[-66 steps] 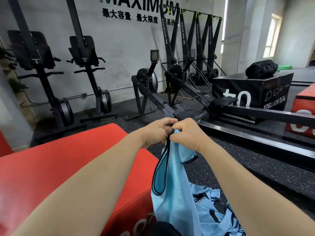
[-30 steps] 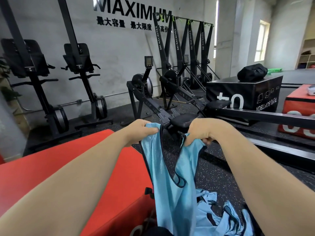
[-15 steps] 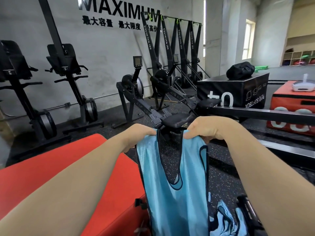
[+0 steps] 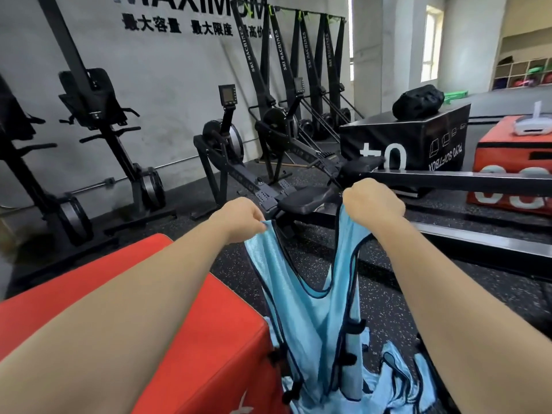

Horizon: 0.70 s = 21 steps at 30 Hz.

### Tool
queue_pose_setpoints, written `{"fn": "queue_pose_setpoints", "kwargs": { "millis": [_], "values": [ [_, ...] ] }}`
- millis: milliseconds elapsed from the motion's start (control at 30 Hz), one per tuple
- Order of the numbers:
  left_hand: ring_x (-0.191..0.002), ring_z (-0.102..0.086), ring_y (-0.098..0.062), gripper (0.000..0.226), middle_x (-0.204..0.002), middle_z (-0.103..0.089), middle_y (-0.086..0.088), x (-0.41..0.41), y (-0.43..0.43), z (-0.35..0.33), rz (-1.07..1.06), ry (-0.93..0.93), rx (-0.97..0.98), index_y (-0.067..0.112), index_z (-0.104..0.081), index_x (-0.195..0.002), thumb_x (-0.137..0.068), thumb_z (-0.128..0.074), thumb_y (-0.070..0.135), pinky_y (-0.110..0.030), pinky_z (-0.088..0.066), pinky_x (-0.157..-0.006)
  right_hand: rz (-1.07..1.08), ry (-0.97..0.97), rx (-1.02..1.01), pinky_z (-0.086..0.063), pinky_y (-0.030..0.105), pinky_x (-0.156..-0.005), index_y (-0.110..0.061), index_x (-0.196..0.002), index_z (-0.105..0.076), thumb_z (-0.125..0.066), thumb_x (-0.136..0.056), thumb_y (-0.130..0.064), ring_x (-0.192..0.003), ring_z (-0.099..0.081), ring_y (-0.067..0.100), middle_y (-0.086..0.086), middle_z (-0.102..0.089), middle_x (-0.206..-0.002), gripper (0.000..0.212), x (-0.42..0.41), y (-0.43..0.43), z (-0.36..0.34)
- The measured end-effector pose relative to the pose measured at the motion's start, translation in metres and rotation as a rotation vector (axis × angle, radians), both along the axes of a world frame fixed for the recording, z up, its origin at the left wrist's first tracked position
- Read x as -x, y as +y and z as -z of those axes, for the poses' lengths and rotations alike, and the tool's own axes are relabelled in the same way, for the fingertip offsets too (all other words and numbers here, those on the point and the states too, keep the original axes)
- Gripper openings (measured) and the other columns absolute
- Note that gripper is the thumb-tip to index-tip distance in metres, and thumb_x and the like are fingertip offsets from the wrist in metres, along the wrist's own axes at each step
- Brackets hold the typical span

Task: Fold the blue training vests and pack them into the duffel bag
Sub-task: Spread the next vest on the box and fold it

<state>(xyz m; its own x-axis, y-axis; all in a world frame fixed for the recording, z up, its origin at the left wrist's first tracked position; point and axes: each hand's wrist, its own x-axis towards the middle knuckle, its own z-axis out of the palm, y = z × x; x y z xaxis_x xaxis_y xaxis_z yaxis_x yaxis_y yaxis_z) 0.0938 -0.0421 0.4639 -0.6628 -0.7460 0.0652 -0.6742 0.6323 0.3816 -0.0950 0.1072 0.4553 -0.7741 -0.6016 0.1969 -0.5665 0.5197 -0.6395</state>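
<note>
A light blue mesh training vest (image 4: 310,318) with dark trim hangs in front of me, spread by its two shoulder straps. My left hand (image 4: 239,218) pinches the left strap and my right hand (image 4: 372,201) grips the right strap, both held out at chest height. Below it, more blue vests (image 4: 400,380) lie in a crumpled pile on the floor at the lower right. A black duffel bag (image 4: 418,101) sits far off on top of a black plyo box (image 4: 424,138).
A red plyo box (image 4: 125,294) stands close at my left, its corner touching the hanging vest. A rowing machine rail (image 4: 448,182) crosses the floor just beyond my hands. A second red box (image 4: 513,168) with a white device stands at the right. Ski and bike machines line the wall.
My hands have moved apart from a joined grip, each now holding one strap, so the vest hangs spread open. My view has turned left and slightly down.
</note>
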Motion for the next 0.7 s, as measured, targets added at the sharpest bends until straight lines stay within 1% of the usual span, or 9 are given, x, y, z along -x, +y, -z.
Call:
{"fn": "queue_pose_setpoints", "kwargs": {
  "millis": [67, 167, 267, 300, 367, 433, 500, 567, 700],
  "values": [
    [-0.070, -0.054, -0.018, 0.019, -0.072, -0.064, -0.008, 0.012, -0.003, 0.004, -0.022, -0.014, 0.004, 0.003, -0.072, -0.083, -0.088, -0.065, 0.020, -0.028, -0.049, -0.066, -0.007, 0.010, 0.021, -0.037, 0.035, -0.078, -0.011, -0.079, -0.051, -0.043, -0.089, -0.019, -0.089, -0.053, 0.032, 0.010, -0.055, -0.094, 0.015, 0.004, -0.001, 0.003],
    [-0.067, -0.061, -0.015, 0.013, -0.063, -0.066, -0.001, 0.031, -0.003, 0.015, -0.069, 0.020, -0.176, 0.003, -0.066, -0.093, -0.095, -0.059, 0.014, -0.019, -0.048, -0.056, -0.037, 0.005, 0.032, -0.036, 0.032, -0.068, -0.015, -0.068, -0.047, -0.044, -0.084, -0.030, -0.071, -0.051, 0.027, 0.005, -0.055, -0.079, 0.023, 0.015, -0.005, 0.010],
    [-0.098, -0.065, -0.027, 0.035, -0.098, -0.067, -0.009, 0.049, -0.006, 0.031, 0.009, -0.074, -0.097, 0.003, -0.064, -0.105, -0.098, -0.051, 0.035, -0.025, -0.047, -0.071, -0.083, 0.034, -0.034, -0.037, 0.031, -0.065, -0.014, -0.061, -0.042, -0.048, -0.084, -0.034, -0.069, -0.051, 0.027, 0.002, -0.052, -0.069, 0.031, 0.028, -0.014, 0.022],
    [-0.101, -0.066, -0.030, 0.032, -0.097, -0.065, -0.013, 0.053, -0.013, 0.039, -0.038, 0.014, -0.228, 0.003, -0.062, -0.100, -0.099, -0.050, 0.032, -0.030, -0.050, -0.077, -0.106, 0.040, -0.074, -0.038, 0.031, -0.068, -0.014, -0.062, -0.043, -0.049, -0.086, -0.036, -0.073, -0.054, 0.028, 0.002, -0.052, -0.069, 0.034, 0.033, -0.018, 0.027],
    [-0.090, -0.071, -0.031, 0.029, -0.082, -0.056, -0.017, 0.062, -0.030, 0.050, -0.034, 0.075, -0.287, 0.007, -0.049, -0.079, -0.101, -0.048, 0.026, -0.035, -0.055, -0.073, -0.120, 0.048, -0.114, -0.041, 0.032, -0.071, -0.012, -0.065, -0.050, -0.051, -0.091, -0.042, -0.080, -0.057, 0.030, 0.002, -0.055, -0.070, 0.039, 0.044, -0.024, 0.037],
    [-0.072, -0.071, -0.023, 0.040, -0.072, -0.051, -0.012, 0.071, -0.047, 0.057, 0.023, 0.003, -0.188, 0.011, -0.038, -0.068, -0.100, -0.051, 0.031, -0.032, -0.051, -0.063, -0.120, 0.064, -0.099, -0.042, 0.032, -0.071, -0.011, -0.076, -0.062, -0.052, -0.093, -0.049, -0.084, -0.061, 0.030, 0.003, -0.061, -0.076, 0.043, 0.054, -0.032, 0.045],
    [-0.069, -0.069, -0.019, 0.047, -0.063, -0.048, -0.005, 0.076, -0.059, 0.053, 0.064, -0.009, -0.061, 0.013, -0.036, -0.062, -0.098, -0.056, 0.035, -0.028, -0.041, -0.056, -0.109, 0.086, -0.109, -0.041, 0.031, -0.069, -0.012, -0.075, -0.062, -0.053, -0.092, -0.051, -0.083, -0.061, 0.029, 0.003, -0.063, -0.076, 0.044, 0.061, -0.039, 0.045],
    [-0.069, -0.065, -0.019, 0.047, -0.062, -0.052, -0.003, 0.088, -0.074, 0.035, 0.113, 0.091, 0.077, 0.012, -0.041, -0.059, -0.097, -0.058, 0.036, -0.028, -0.036, -0.055, -0.069, 0.128, -0.069, -0.038, 0.031, -0.066, -0.013, -0.061, -0.049, -0.054, -0.092, -0.049, -0.074, -0.056, 0.029, 0.002, -0.056, -0.066, 0.048, 0.071, -0.048, 0.029],
    [-0.057, -0.044, -0.014, 0.044, -0.064, -0.052, -0.003, 0.110, -0.098, -0.016, 0.172, 0.355, 0.221, 0.004, -0.059, -0.072, -0.099, -0.052, 0.038, -0.032, -0.033, -0.057, -0.024, 0.232, 0.160, -0.036, 0.033, -0.066, -0.012, -0.057, -0.039, -0.052, -0.094, -0.045, -0.071, -0.048, 0.028, 0.003, -0.046, -0.063, 0.052, 0.085, -0.068, -0.011]
  ]
}}
